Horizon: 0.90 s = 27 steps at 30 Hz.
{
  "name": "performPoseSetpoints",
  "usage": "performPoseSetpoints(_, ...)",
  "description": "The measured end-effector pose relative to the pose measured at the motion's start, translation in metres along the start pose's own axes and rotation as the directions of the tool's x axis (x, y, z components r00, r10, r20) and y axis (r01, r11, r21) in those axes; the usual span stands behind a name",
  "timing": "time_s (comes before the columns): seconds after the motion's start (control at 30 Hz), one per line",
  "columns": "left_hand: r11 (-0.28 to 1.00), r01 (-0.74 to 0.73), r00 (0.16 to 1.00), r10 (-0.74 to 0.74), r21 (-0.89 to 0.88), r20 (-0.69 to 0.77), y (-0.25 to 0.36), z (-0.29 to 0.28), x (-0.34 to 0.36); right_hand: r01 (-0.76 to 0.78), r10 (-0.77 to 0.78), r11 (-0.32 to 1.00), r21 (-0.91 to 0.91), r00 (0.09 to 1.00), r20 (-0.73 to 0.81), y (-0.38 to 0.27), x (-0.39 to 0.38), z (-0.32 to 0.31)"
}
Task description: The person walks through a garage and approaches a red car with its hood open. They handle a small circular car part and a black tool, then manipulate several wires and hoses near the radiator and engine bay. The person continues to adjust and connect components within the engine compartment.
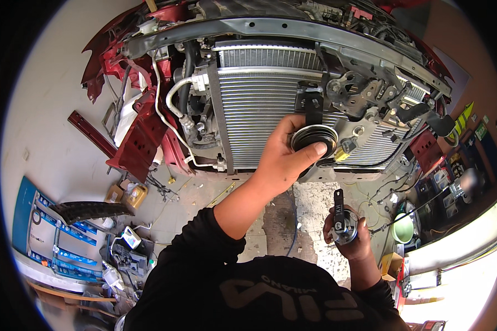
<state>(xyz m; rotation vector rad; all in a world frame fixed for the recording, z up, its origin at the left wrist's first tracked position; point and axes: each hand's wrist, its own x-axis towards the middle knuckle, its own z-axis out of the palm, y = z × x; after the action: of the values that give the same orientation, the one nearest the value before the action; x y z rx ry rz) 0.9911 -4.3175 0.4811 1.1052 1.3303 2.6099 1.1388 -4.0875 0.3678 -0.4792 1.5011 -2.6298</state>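
My left hand [287, 160] is wrapped around a round black car horn [313, 135] with a silvery rim, its thumb across the face. The horn is up in front of the radiator [259, 118], beside the hood latch assembly [356, 94]. A black bracket strap [313, 112] rises from behind the horn; whether it is fastened to the car cannot be made out. Lower and to the right, away from the car, my right hand [359, 243] grips a second disc-shaped horn [346, 233]. Its black mounting bracket [339, 205] points toward the car.
The red car's front is stripped, with a bare crossbeam [259, 28] above the radiator. At left, a red metal panel [143, 129] juts out. Parts and cables litter the floor below. A pale green bucket [403, 229] and a cardboard box [391, 266] stand at right.
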Motion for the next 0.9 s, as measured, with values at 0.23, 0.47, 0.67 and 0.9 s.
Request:
performPoseSetpoints(0.23,0.999,0.028,0.999,-0.027,0.038,-0.035,0.001,0.001,-0.002,0.025,-0.025,0.998,-0.057,1.0,-0.014,-0.001,0.001,-0.002)
performPoseSetpoints(0.47,0.998,-0.054,0.996,0.055,0.024,-0.066,0.002,0.007,-0.004,0.026,-0.027,1.0,-0.015,0.998,-0.051,-0.003,-0.001,-0.009)
performPoseSetpoints(0.67,0.994,-0.065,0.991,0.074,0.085,-0.11,0.0,0.01,-0.005,0.004,-0.004,1.0,0.013,0.999,-0.046,-0.008,-0.008,-0.016)
performPoseSetpoints(0.9,0.993,-0.069,0.993,0.077,0.097,-0.086,0.002,0.008,-0.001,0.013,-0.012,0.999,0.043,0.999,-0.031,-0.007,-0.008,-0.02)
